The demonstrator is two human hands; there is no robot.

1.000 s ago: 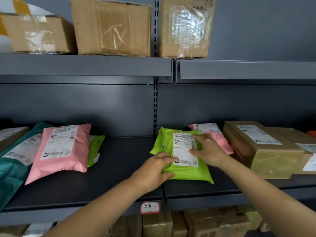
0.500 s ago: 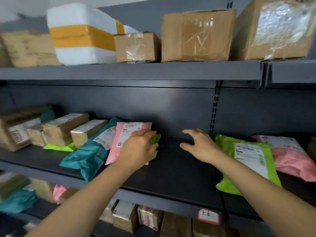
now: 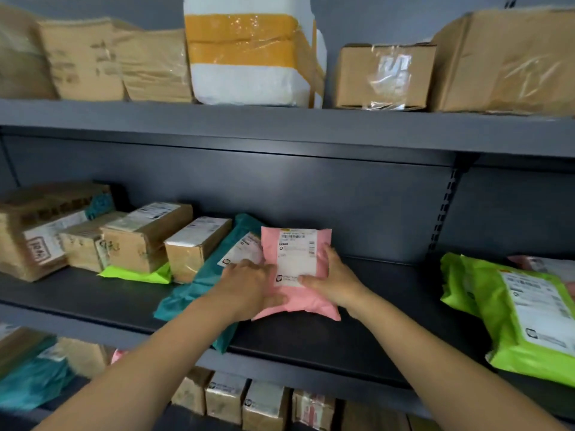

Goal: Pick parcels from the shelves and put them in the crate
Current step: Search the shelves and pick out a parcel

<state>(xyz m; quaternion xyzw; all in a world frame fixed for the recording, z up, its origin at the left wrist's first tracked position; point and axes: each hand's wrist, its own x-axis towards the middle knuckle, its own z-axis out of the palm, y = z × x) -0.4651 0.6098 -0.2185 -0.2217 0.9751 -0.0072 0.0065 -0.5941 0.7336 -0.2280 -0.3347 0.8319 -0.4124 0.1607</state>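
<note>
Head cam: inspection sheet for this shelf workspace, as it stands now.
Surface: dark metal middle shelf.
Job's things: pink parcel, label up, overlapping a teal parcel; crate not in view.
Clutter: cardboard boxes to the left, green parcel to the right, foam box on the shelf above.
Grips: left hand and right hand hold the pink parcel's sides.
Cables: nothing seen.
Surroundings: small boxes on the shelf below.

Parcel on shelf, boxes to left
</note>
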